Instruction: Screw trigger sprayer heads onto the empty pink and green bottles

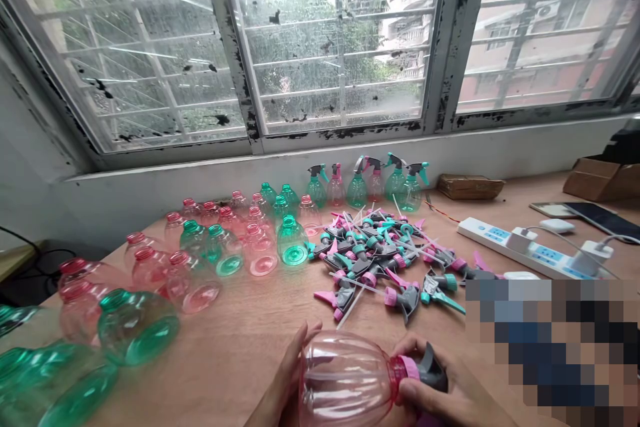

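Observation:
A clear pink ribbed bottle [340, 377] lies on its side near the table's front edge. My left hand [289, 373] is wrapped round its base end. My right hand [440, 393] grips the grey and pink spray head [425, 365] that sits on the bottle's neck. A pile of loose spray heads [380, 253], pink, teal and grey with white tubes, lies just beyond on the wooden table [240, 340].
Several open pink and green bottles [220, 247] stand at the left and centre. Finished spray bottles [370, 183] line the wall under the window. A white power strip [530, 247] with plugs, a phone [590, 213] and cardboard boxes [600, 177] lie at the right.

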Motion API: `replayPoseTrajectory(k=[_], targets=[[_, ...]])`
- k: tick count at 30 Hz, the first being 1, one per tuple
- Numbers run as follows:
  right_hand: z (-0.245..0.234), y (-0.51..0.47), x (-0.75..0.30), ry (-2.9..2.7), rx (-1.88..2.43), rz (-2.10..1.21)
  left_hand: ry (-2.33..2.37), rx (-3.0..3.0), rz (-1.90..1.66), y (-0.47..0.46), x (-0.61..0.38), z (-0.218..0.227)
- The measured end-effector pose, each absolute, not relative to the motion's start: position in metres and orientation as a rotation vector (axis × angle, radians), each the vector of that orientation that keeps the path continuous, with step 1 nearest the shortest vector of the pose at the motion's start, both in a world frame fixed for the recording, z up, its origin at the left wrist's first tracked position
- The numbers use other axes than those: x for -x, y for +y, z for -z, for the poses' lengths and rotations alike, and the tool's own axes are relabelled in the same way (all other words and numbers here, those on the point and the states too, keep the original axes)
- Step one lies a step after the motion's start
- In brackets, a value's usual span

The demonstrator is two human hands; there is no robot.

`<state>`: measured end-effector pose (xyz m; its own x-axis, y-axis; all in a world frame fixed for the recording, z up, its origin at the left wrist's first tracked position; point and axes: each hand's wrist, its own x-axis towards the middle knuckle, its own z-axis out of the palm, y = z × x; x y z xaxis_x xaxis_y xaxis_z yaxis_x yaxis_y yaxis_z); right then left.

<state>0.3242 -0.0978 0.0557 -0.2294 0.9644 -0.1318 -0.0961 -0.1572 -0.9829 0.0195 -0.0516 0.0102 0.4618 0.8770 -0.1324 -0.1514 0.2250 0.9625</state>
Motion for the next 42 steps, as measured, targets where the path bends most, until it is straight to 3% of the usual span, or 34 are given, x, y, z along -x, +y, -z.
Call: replayPoseTrajectory(k=[10, 14, 21, 33, 42], targets=[[-0.049, -0.098, -0.324, -1.132, 1.104, -1.578, 0.726, -1.345, -0.878, -0.062, -0.014, -0.007], [-0.047, -0.098, -0.323, -1.162, 1.105, -1.56, 0.655, -1.446, -0.959, -0.077, -0.013, -0.022], [-0.043, -0.099, -0.325, -1.21, 1.138, -1.541, 0.732, -1.505, -0.79, -0.082, -0.011, -0.054], [-0.048, -0.099, -0.325, -1.186, 1.157, -1.549, 0.64, -1.687, -0.986, -0.081, -0.019, -0.034], [-0.053, -0.099, -0.324, -1.236, 1.166, -1.45, 0.684, -1.495, -1.008, -0.085, -0.022, -0.033]])
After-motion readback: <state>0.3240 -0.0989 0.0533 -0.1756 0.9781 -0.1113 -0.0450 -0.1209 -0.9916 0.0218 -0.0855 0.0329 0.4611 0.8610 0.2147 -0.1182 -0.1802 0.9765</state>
